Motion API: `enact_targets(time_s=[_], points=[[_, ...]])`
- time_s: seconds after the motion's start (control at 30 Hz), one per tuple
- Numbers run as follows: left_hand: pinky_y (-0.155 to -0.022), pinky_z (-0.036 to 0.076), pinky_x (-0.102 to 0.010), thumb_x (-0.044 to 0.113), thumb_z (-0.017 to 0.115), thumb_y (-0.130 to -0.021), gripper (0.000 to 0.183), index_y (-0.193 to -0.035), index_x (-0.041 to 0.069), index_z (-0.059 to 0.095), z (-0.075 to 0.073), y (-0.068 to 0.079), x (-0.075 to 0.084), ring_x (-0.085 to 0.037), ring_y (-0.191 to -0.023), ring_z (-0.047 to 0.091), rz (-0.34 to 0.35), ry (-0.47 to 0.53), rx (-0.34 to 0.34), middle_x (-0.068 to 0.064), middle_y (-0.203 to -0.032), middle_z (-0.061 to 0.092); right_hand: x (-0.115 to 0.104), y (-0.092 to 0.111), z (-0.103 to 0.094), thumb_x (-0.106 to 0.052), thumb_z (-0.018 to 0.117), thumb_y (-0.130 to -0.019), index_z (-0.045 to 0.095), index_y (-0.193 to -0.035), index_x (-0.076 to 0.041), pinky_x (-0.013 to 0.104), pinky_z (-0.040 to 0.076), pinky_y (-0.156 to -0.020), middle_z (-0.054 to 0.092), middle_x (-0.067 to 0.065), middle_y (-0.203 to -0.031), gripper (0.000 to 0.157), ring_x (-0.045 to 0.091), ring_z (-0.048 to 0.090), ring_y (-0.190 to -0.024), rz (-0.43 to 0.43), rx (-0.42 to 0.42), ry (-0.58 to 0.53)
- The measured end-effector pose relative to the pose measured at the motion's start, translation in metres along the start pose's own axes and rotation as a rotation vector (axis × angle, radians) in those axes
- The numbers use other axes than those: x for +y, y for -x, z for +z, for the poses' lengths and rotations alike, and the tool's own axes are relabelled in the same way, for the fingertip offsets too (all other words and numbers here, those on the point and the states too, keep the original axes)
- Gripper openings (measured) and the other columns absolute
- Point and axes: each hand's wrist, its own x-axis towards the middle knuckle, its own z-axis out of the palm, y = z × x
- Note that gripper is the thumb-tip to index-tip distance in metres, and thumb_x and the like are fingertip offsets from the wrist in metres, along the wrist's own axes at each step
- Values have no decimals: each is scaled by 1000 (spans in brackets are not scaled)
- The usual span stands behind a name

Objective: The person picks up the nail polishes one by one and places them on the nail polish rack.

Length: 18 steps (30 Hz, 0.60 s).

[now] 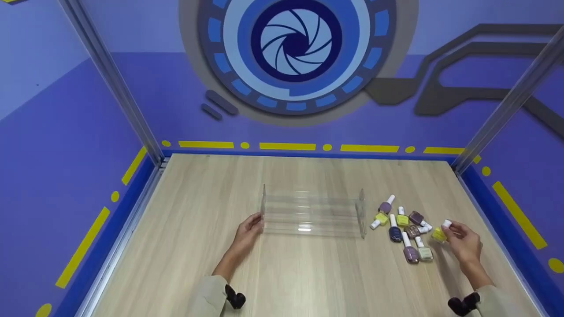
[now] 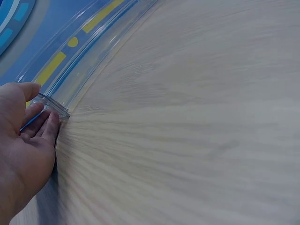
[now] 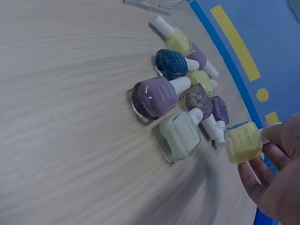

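A clear acrylic display rack (image 1: 308, 215) with stepped tiers lies in the middle of the table. My left hand (image 1: 247, 232) holds its left end panel (image 2: 56, 105), thumb and fingers at the panel's edge. To the right, my right hand (image 1: 465, 243) pinches a yellow nail polish bottle (image 3: 243, 142) by its white cap, with the bottle hanging just above the table. Beside that hand lie several more nail polish bottles: a pale green one (image 3: 177, 136), a mauve one (image 3: 155, 97), a dark blue one (image 3: 170, 63), a glittery one (image 3: 196, 97), and other yellow and purple ones.
The light wood table (image 1: 202, 189) is bounded by blue-purple panels (image 1: 132, 97) at the back and sides. Metal posts (image 1: 110, 79) stand at its back corners. The loose bottles lie in a cluster between the rack's right end and my right hand.
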Motion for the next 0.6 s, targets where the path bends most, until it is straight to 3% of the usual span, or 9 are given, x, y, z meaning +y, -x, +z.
enact_targets(time_s=[0.17, 0.6], points=[[-118, 46, -42, 21, 49, -109, 54, -154, -5, 34, -1, -3, 1, -40, -147, 40, 5, 9, 11, -26, -156, 41, -9, 2, 1, -16, 64, -101, 54, -139, 6, 1, 51, -67, 51, -36, -80, 45, -21, 50, -75, -27, -9, -36], [-119, 45, -42, 22, 51, -108, 53, -154, -2, 37, 0, -1, -5, -38, -146, 43, 13, 3, -1, -24, -156, 44, -25, 15, 9, -13, 69, -98, 59, -132, 7, 4, 52, -68, 55, -38, -77, 40, -20, 54, -76, -73, -27, -49]])
